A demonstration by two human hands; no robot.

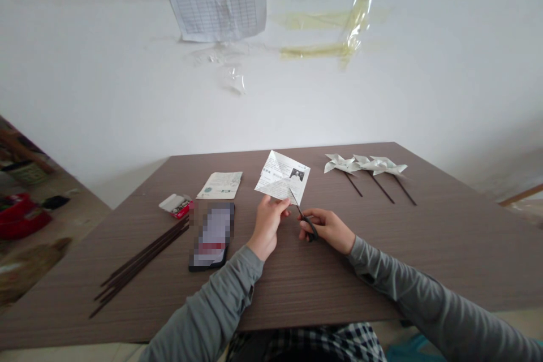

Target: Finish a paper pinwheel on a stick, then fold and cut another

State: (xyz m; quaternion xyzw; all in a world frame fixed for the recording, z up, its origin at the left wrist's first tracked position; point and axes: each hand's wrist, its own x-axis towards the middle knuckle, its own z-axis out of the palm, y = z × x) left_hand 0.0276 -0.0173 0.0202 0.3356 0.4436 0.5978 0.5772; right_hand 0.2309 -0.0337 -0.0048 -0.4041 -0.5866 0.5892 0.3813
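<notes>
Between thumb and fingers, my left hand [269, 219] pinches the lower edge of a square printed sheet of paper [275, 172], which shows diagonal lines and a small dark photo. My right hand [328, 228] is closed around the dark handles of a pair of scissors [310, 227]. Their blades reach up to the paper's lower right corner, close to my left thumb. Whether the blades are parted is hard to make out. On the right of the table lie three paper pinwheels [339, 164] on dark sticks.
The brown table [322, 294] meets a white wall. Left of my hands are a phone [212, 235], a stack of paper squares [220, 185], a small red-and-white box [177, 205] with small items inside, and several dark sticks [139, 263]. A red object [21, 218] stands beyond the left edge.
</notes>
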